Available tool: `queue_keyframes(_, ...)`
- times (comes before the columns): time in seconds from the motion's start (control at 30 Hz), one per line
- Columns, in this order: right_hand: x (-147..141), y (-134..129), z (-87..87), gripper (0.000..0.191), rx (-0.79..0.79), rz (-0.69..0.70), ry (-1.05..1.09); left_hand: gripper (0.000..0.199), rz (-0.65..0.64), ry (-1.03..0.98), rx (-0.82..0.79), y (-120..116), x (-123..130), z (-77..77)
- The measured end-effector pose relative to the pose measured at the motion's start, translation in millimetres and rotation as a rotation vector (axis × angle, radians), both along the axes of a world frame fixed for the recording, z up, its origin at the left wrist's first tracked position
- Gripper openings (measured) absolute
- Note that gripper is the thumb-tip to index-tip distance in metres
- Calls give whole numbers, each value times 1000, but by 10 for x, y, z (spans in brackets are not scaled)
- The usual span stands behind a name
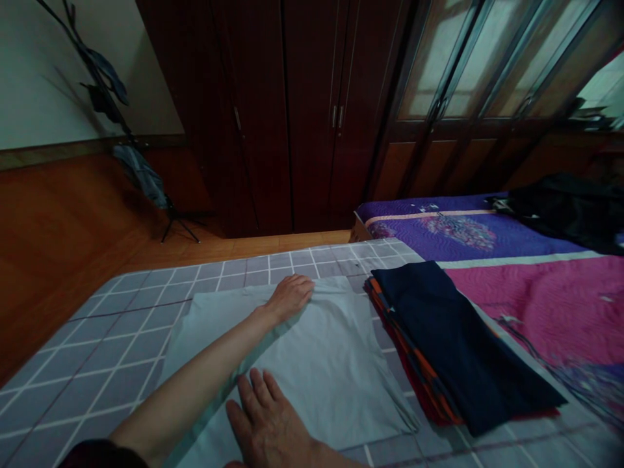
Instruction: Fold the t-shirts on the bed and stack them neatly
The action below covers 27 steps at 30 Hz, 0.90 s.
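Note:
A pale, light-blue cloth lies spread flat on a grey checked bedcover. My left hand reaches across it and rests palm down near its far edge, its fingers pointing right with nothing gripped. Nearer to me, my right hand lies on the cloth's lower middle with its fingers spread. To the right of the cloth sits a stack of folded fabric, with a dark navy piece on top and orange and red layers showing beneath.
Beyond the bed stands a dark red wardrobe. A second surface with a purple and pink cover adjoins on the right, bearing a black garment. At the back left is a coat stand with hanging items.

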State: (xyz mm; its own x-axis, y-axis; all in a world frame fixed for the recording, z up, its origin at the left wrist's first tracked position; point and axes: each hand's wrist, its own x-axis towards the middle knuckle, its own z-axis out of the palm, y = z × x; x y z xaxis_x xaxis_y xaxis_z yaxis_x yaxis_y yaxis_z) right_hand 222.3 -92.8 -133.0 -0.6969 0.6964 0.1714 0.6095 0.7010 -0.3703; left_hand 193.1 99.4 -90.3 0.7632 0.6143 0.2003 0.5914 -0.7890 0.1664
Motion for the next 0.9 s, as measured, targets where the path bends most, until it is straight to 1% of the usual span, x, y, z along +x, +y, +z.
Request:
queue_keyframes(0.13, 3, 15, -13, 78, 67, 6, -12, 16, 13, -23, -1, 113, 357, -85)
queue_keyframes(0.2, 10, 24, -9, 79, 102, 16, -11, 14, 36, -26, -5, 180, 463, -127)
queue_keyframes(0.3, 3, 32, -9, 80, 148, 3, -13, 16, 80, -35, 3, 244, 548, -169)
queue_keyframes(0.43, -15, 50, -14, 85, 195, 6, -21, 16, 92, -44, 27, 212, 597, -170)
queue_keyframes(0.6, -2, 92, -5, 81, 181, 50, -1, 21, 64, -29, 37, 63, 646, -171)
queue_keyframes(0.7, 6, 94, 4, 80, 151, 65, 16, 31, -11, -4, 27, 10, 697, -211)
queue_keyframes(0.77, 11, 83, 23, 79, 120, 57, 31, 39, -26, 23, 9, 7, 720, -213)
queue_keyframes(0.83, 19, 65, 58, 78, 77, 57, 45, 43, 0, 30, 3, 10, 687, -154)
queue_keyframes(0.9, 31, 45, 104, 77, 11, 49, 46, 48, 37, 12, 12, -15, 547, -39)
